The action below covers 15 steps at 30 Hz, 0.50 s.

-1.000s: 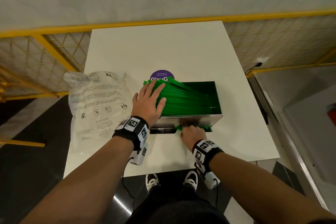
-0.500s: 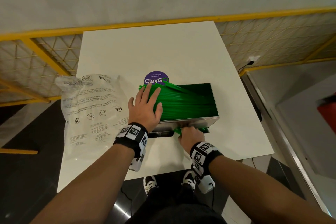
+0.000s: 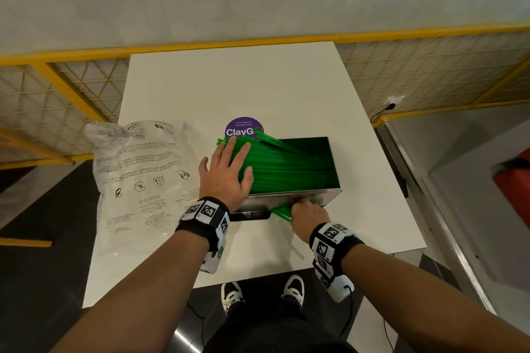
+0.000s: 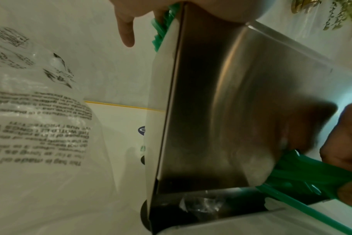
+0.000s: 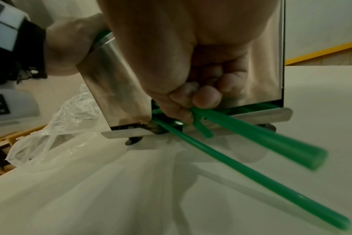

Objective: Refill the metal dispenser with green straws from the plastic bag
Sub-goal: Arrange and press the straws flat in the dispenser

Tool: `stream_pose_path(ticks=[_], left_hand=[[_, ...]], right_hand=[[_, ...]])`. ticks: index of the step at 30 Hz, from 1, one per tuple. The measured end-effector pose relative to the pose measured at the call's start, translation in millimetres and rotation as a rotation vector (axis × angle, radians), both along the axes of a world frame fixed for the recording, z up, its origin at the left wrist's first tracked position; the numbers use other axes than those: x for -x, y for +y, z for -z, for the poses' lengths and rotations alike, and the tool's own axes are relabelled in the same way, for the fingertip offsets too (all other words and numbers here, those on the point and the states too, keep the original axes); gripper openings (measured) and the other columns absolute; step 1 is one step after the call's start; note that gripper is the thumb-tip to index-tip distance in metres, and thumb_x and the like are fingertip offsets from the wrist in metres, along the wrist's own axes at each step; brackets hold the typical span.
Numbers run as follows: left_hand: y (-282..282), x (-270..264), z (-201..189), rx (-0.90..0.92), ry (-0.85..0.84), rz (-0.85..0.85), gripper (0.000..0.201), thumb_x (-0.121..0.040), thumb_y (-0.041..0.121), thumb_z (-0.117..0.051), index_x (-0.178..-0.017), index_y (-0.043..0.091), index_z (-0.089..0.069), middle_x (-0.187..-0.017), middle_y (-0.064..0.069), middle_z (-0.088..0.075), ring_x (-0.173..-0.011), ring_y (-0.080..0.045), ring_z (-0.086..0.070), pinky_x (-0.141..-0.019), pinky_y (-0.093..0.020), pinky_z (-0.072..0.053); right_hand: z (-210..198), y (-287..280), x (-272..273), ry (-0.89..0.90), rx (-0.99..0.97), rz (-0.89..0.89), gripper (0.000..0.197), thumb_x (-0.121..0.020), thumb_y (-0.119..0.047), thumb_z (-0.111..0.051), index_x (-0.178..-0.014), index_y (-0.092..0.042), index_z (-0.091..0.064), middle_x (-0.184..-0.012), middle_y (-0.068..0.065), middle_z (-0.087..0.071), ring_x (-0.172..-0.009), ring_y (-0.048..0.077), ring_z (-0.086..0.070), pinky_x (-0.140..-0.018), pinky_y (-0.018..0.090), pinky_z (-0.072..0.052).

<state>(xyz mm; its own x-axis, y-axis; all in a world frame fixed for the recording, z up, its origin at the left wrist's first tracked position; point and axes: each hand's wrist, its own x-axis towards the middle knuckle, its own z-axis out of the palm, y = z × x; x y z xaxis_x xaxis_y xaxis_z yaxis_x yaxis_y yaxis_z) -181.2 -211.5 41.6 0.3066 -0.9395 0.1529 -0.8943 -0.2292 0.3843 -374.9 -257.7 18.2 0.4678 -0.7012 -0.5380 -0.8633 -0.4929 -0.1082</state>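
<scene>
The metal dispenser [image 3: 334, 195] stands on the white table [image 3: 258, 89], its open top full of green straws [image 3: 286, 163] that stick out over its left rim. My left hand [image 3: 229, 169] lies flat with straight fingers on the straws' left ends. At the dispenser's front slot my right hand [image 3: 304, 215] pinches a few green straws [image 5: 251, 136] that poke out toward me. The steel front wall [image 4: 221, 111] fills the left wrist view. The clear plastic bag [image 3: 143, 178] lies flat to the left, looking empty.
A purple round sticker [image 3: 243, 129] is on the table just behind the dispenser. A yellow mesh fence [image 3: 71, 89] runs behind and beside the table. The table's front edge [image 3: 258, 275] is close to my wrists, my shoes below it.
Both hands stay where they were: left flat on the straws, right at the front slot. The head view has shifted a little.
</scene>
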Motion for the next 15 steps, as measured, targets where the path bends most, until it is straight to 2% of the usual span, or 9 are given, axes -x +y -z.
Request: stream_pose_path(ticks=[8, 15], left_hand=[[0.4, 0.9, -0.8, 0.005, -0.002, -0.010, 0.054, -0.088, 0.042, -0.031, -0.138, 0.027, -0.043, -0.148, -0.004, -0.039, -0.134, -0.026, -0.038, -0.100, -0.058, -0.032], [-0.9, 0.8, 1.4, 0.021, 0.009, 0.005, 0.053, -0.087, 0.040, -0.034, -0.136, 0.024, -0.044, -0.146, -0.008, -0.042, -0.132, -0.030, -0.040, -0.098, -0.058, -0.036]], right_hand=[[-1.2, -3.6, 8.0, 0.083, -0.040, -0.033, 0.026, -0.090, -0.010, -0.046, -0.114, -0.008, -0.058, -0.114, 0.011, -0.061, -0.104, 0.030, -0.062, -0.088, 0.040, -0.050], [6.5, -1.3, 36.5, 0.110, -0.084, 0.017, 0.025, -0.090, -0.007, -0.042, -0.107, -0.007, -0.060, -0.110, 0.012, -0.063, -0.101, 0.029, -0.062, -0.085, 0.037, -0.052]])
